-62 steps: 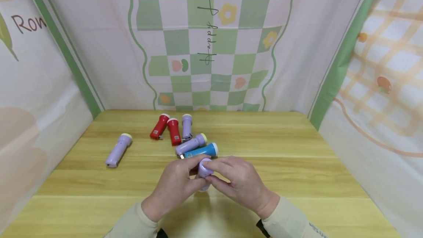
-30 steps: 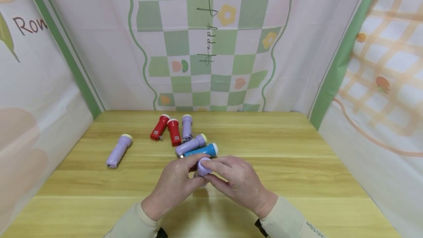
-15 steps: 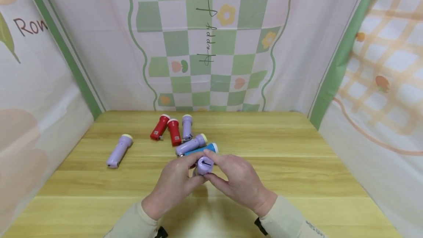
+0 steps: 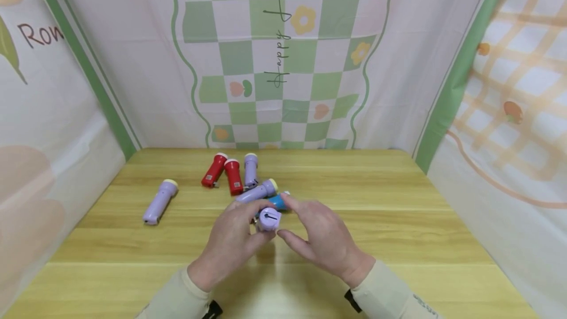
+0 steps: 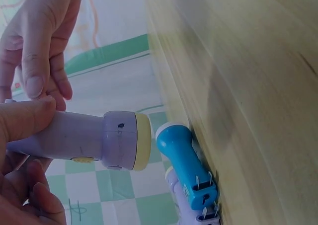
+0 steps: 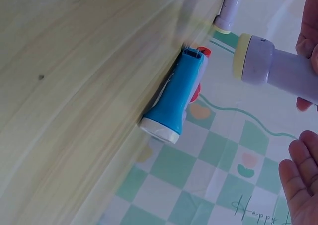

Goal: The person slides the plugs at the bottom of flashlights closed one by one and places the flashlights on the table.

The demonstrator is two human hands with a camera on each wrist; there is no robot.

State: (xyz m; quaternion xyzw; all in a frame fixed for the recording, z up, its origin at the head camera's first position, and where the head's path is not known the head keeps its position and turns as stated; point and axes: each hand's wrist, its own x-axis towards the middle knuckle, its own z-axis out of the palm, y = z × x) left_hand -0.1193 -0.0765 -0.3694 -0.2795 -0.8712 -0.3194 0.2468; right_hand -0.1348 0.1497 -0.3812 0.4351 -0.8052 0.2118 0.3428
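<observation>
A light purple flashlight (image 4: 268,223) hangs above the table in my left hand (image 4: 230,242), which grips its body with thumb and fingers. Its tail end, marked by a black slot, faces up in the head view. The pale yellow lens rim and a yellow switch show on the same flashlight (image 5: 79,135) in the left wrist view. Just right of it my right hand (image 4: 328,242) is spread, thumb and fingers apart. Beyond the hands lies a blue flashlight (image 4: 278,203), partly hidden by them in the head view; its prongs stick out in the left wrist view.
Behind the blue one lies a purple flashlight (image 4: 259,193), and farther back are another purple flashlight (image 4: 250,169) and two red flashlights, one upright-lying (image 4: 233,177), one slanted (image 4: 214,171). A lone purple flashlight (image 4: 159,203) lies left on the wooden table (image 4: 398,230). Printed cloth surrounds it.
My right fingers, earlier over the flashlight's tail, have lifted off and spread, uncovering the black slot. My left hand has shifted the flashlight slightly left.
</observation>
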